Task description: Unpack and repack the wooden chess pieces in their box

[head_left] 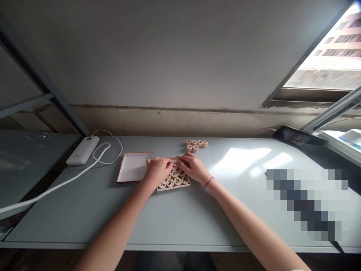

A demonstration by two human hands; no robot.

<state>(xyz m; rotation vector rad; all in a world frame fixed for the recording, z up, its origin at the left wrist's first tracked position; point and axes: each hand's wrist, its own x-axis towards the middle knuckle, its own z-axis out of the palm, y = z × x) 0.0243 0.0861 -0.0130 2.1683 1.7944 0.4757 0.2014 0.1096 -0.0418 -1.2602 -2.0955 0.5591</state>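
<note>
A shallow box (174, 188) holds several round wooden pieces with black or red characters, laid in rows. My left hand (158, 168) reaches over the box's left side, its fingers curled at the upper rows. From the right, my right hand (194, 167) bends over the box's upper right part, fingertips down among the pieces. What either hand's fingertips hold, if anything, is hidden. Beyond the box stands a small group of stacked wooden pieces (194, 145) with red characters. The open box lid (135, 165), white inside with red edges, lies left of the box.
On the left of the grey table (169, 229) are a white power bank (83, 151) and a white cable (76, 175). A phone (296, 137) leans at the back right. A blurred, pixelated area covers the right side. The wall runs along the back edge.
</note>
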